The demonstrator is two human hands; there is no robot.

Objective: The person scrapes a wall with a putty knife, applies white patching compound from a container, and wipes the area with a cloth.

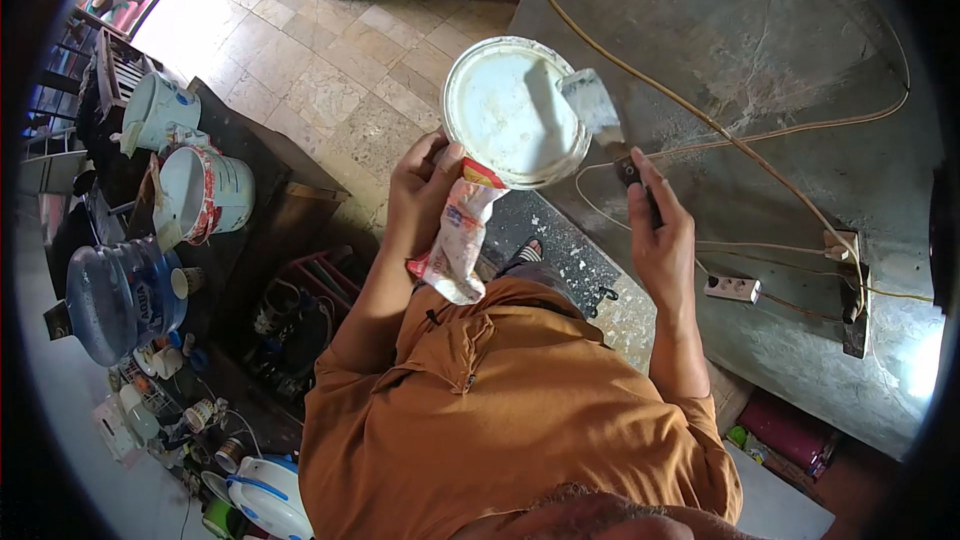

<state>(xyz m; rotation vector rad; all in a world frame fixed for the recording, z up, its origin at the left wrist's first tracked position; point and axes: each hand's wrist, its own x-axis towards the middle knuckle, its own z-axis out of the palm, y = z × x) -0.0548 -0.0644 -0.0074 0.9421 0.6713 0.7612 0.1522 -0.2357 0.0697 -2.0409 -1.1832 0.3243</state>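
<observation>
My left hand point(428, 185) grips a round white lid point(500, 112) by its lower-left rim, thumb on top, together with a crumpled white-and-red plastic packet point(462, 240) that hangs below it. The lid is smeared with pale material around its edge. My right hand point(655, 210) is closed on the dark handle of a wide scraper point(598, 110). The scraper's blade is coated in whitish stuff and lies at the lid's right edge, casting a shadow on it; whether it touches the lid I cannot tell.
A dark table point(290, 190) at left carries white buckets point(210, 185) and a blue water jug point(120, 300), with cluttered items nearer me. At right are a grey wall point(770, 40), loose cables and a power strip point(730, 288). My sandalled foot point(530, 250) stands below the lid beside a speckled board.
</observation>
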